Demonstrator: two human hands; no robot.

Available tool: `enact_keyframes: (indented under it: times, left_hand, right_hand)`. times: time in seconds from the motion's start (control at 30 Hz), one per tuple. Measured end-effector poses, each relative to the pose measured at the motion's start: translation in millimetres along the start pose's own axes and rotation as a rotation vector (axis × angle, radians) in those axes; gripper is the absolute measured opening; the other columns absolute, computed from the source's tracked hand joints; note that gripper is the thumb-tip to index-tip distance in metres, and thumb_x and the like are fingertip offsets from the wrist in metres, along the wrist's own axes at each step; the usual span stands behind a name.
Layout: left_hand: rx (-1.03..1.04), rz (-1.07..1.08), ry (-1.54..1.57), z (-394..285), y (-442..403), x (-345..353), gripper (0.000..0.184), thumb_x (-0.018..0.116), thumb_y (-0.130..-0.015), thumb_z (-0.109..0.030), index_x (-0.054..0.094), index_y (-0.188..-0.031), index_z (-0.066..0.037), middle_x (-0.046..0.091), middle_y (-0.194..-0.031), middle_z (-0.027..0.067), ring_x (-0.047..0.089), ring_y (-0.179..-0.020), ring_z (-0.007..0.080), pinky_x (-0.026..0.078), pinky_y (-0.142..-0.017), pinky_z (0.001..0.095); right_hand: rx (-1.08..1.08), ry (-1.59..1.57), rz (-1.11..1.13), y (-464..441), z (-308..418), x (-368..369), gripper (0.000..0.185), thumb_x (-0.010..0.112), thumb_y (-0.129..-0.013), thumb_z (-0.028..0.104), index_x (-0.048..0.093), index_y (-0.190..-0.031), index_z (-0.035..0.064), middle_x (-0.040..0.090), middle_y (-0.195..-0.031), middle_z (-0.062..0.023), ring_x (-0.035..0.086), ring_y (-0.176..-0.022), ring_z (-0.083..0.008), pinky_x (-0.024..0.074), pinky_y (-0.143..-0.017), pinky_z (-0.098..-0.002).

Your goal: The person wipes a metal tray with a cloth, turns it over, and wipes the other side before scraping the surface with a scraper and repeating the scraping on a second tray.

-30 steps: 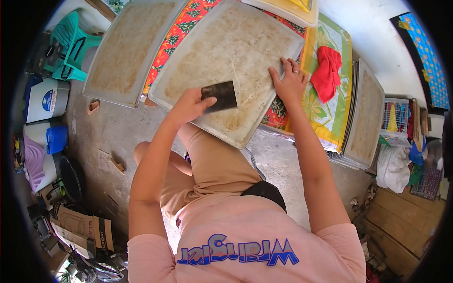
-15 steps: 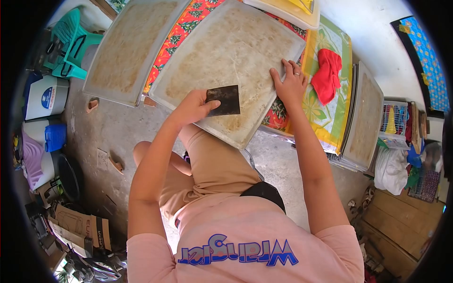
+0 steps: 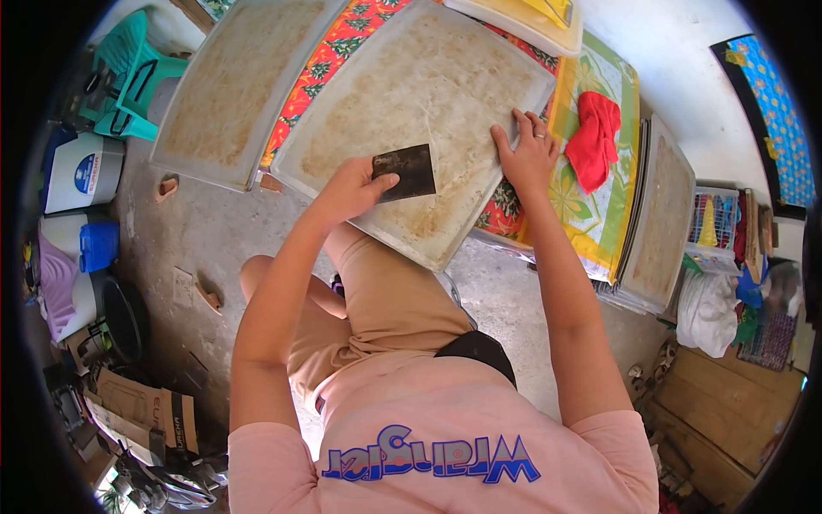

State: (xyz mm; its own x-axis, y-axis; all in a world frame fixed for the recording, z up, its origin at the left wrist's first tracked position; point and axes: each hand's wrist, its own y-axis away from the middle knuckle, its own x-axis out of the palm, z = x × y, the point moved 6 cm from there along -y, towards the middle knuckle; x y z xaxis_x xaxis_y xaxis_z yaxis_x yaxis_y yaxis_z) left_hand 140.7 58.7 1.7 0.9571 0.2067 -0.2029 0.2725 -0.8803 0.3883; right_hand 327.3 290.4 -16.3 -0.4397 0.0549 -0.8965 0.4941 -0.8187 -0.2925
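My left hand (image 3: 353, 188) pinches a dark, flat rectangular scraper (image 3: 409, 171) between thumb and fingers. The scraper is over the near part of a large, shallow metal baking tray (image 3: 402, 94) with brownish stains; whether its edge touches the surface I cannot tell. My right hand (image 3: 528, 154) lies on the tray's right rim, fingers spread and nothing held, a ring on one finger. The tray's near corner juts past the table edge above my thigh. To the right of this hand is a crumpled red cloth (image 3: 592, 141).
A second stained tray (image 3: 244, 86) is at the left on the red patterned tablecloth (image 3: 315, 81). Stacked trays (image 3: 658, 206) stand at the right. A pale container (image 3: 531, 26) sits at the back. Green chairs (image 3: 128, 77) and a cooler box (image 3: 86, 176) are along the left.
My left hand has shifted the scraper slightly away from me, and its outer end is tilted up a little more. My right hand and the tray stay in place.
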Motion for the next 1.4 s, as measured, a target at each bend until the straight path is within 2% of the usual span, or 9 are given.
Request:
enact_keyframes:
  times: [0.13,0.23,0.33,0.43,0.53,0.63,0.73,0.83,1.4]
  left_hand:
    - [0.006,0.074,-0.011,8,-4,5,0.013,0.063,-0.092,-0.012,0.065,-0.089,0.001,0.050,-0.064,-0.0060,0.041,-0.058,0.0048,0.036,-0.052,0.0249]
    - [0.081,-0.089,0.077,1,0,3,0.012,0.063,-0.092,-0.012,0.065,-0.087,-0.001,0.047,-0.061,-0.0056,0.039,-0.055,0.0057,0.035,-0.050,0.0254]
    - [-0.003,0.032,0.010,6,-2,4,0.013,0.063,-0.092,-0.012,0.065,-0.088,0.000,0.052,-0.064,-0.0042,0.043,-0.058,0.0056,0.038,-0.053,0.0253]
    - [0.105,0.005,-0.044,12,-8,2,0.018,0.065,-0.093,-0.019,0.068,-0.098,-0.002,0.060,-0.070,-0.0037,0.049,-0.056,0.0047,0.042,-0.050,0.0225]
    - [0.002,0.088,-0.020,19,-10,3,0.018,0.065,-0.093,-0.019,0.068,-0.099,-0.002,0.059,-0.069,-0.0039,0.048,-0.056,0.0048,0.041,-0.049,0.0226]
    - [0.092,-0.015,0.056,6,-6,3,0.018,0.065,-0.092,-0.019,0.068,-0.098,-0.002,0.058,-0.067,-0.0041,0.047,-0.054,0.0051,0.040,-0.048,0.0229]
    - [0.029,0.081,-0.010,12,-7,4,0.017,0.066,-0.092,-0.019,0.068,-0.094,-0.002,0.056,-0.066,-0.0046,0.047,-0.053,0.0052,0.039,-0.048,0.0231]
    - [0.078,-0.007,0.007,-9,1,6,0.012,0.063,-0.091,-0.012,0.066,-0.090,0.000,0.052,-0.066,-0.0063,0.044,-0.060,0.0053,0.039,-0.054,0.0249]
    - [-0.017,0.095,-0.010,9,1,7,0.015,0.064,-0.091,-0.014,0.062,-0.082,-0.003,0.046,-0.061,-0.0068,0.040,-0.054,0.0054,0.034,-0.048,0.0257]
  right_hand:
    - [0.007,-0.001,-0.001,1,0,0,0.059,0.058,-0.086,0.056,0.056,-0.133,0.0193,0.048,-0.139,-0.0069,0.039,-0.134,-0.0279,0.0164,-0.113,-0.0564]
    - [0.005,0.003,0.000,0,-1,1,0.059,0.058,-0.086,0.056,0.056,-0.133,0.0193,0.048,-0.139,-0.0068,0.039,-0.134,-0.0280,0.0167,-0.113,-0.0568]
    - [0.003,0.001,-0.003,1,-1,0,0.059,0.058,-0.087,0.056,0.056,-0.132,0.0193,0.049,-0.139,-0.0068,0.039,-0.134,-0.0280,0.0173,-0.113,-0.0573]
    - [-0.001,0.002,-0.001,0,-1,1,0.059,0.058,-0.087,0.056,0.056,-0.132,0.0191,0.048,-0.139,-0.0068,0.039,-0.134,-0.0281,0.0179,-0.112,-0.0577]
    - [0.004,0.003,0.003,1,0,0,0.059,0.058,-0.087,0.056,0.056,-0.133,0.0189,0.048,-0.139,-0.0068,0.039,-0.134,-0.0281,0.0176,-0.113,-0.0577]
    - [0.003,0.001,0.004,1,0,0,0.059,0.058,-0.087,0.056,0.056,-0.133,0.0188,0.048,-0.139,-0.0068,0.038,-0.134,-0.0280,0.0170,-0.113,-0.0575]
    - [0.003,0.000,0.005,1,0,0,0.059,0.058,-0.087,0.056,0.056,-0.133,0.0187,0.048,-0.139,-0.0069,0.038,-0.134,-0.0279,0.0166,-0.113,-0.0573]
    - [0.001,0.008,0.004,0,-1,1,0.059,0.058,-0.087,0.056,0.056,-0.133,0.0186,0.048,-0.139,-0.0069,0.038,-0.134,-0.0279,0.0166,-0.113,-0.0571]
    - [0.009,-0.001,0.012,1,0,0,0.059,0.058,-0.087,0.056,0.055,-0.133,0.0191,0.048,-0.139,-0.0067,0.038,-0.135,-0.0276,0.0157,-0.113,-0.0565]
